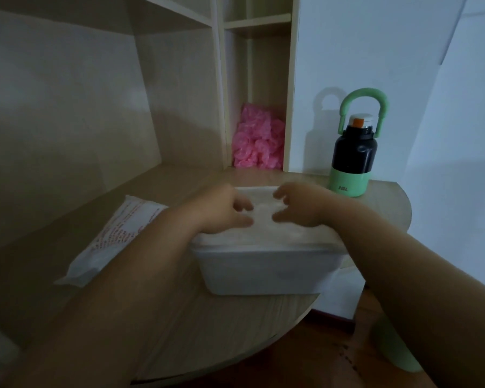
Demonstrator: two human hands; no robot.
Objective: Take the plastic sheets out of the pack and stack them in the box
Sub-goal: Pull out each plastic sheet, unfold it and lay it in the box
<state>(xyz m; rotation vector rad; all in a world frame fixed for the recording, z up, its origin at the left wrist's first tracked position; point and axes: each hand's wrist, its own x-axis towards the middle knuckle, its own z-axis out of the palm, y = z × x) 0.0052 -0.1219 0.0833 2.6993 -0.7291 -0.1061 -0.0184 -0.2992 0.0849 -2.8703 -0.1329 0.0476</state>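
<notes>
You are working in dim, bluish light. The left hand [224, 210] and the right hand [301, 205] are smeared by motion blur, worst at the fingertips, so you cannot read whether either holds anything. The white box [263, 273] beneath them is soft-edged. Beyond the right hand, the bottle [350, 155] throws a soft shadow leftward onto the wall [403, 51], so the light arrives from your right. Outboard of the left hand, the shelf unit [67, 93] sinks into gloom. Wide-angle distortion tilts its uprights and swells both forearms.

Desk [235, 326]: pale wood grain, matt. Box [263, 270]: frosted white plastic, smooth. Pack [115, 233]: soft white film, red print. Bottle [353, 158]: smooth, satin. Pink bundle [258, 138]: crinkled thin plastic.
</notes>
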